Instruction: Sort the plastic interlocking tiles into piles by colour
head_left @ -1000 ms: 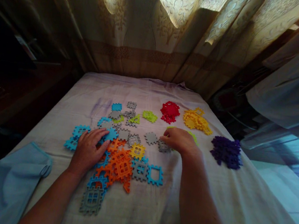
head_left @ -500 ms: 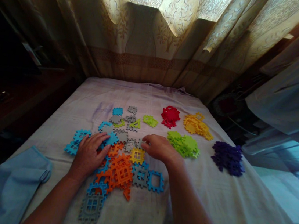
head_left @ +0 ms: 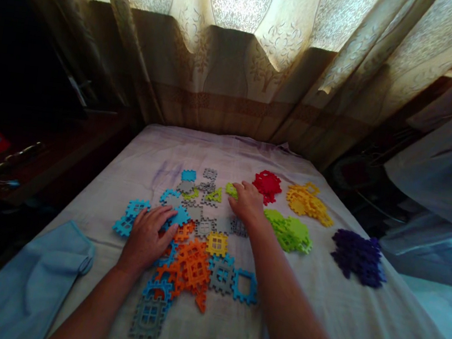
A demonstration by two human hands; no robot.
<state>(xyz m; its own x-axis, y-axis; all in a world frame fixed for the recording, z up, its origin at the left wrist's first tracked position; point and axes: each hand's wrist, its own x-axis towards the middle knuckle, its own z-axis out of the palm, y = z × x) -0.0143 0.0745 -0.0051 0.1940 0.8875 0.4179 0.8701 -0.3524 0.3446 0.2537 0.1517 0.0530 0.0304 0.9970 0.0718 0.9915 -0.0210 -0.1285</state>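
Observation:
My left hand (head_left: 150, 237) lies with its fingers spread, fingertips on a blue interlocking tile (head_left: 179, 216). Beside it are more blue tiles (head_left: 136, 208) on the left and a heap of orange tiles (head_left: 192, 266) on the right. My right hand (head_left: 247, 203) reaches forward, fingers extended over a lime-green tile (head_left: 231, 190) that they partly cover. Whether they touch it is unclear. Below the right wrist lies a grey tile (head_left: 238, 227). Grey window tiles (head_left: 205, 227) and a yellow window tile (head_left: 216, 243) lie between the hands.
Red (head_left: 267, 186), yellow (head_left: 309, 202), lime-green (head_left: 288, 231) and dark purple piles (head_left: 359, 256) of tiles lie to the right on the sheet-covered bed (head_left: 228, 153). A blue cloth (head_left: 35, 272) is at the left edge. Curtains (head_left: 230, 80) hang behind.
My right hand has moved forward from the grey tiles to the lime-green tile, and a grey tile shows below its wrist. My left hand stays on the blue tile. The view has shifted slightly.

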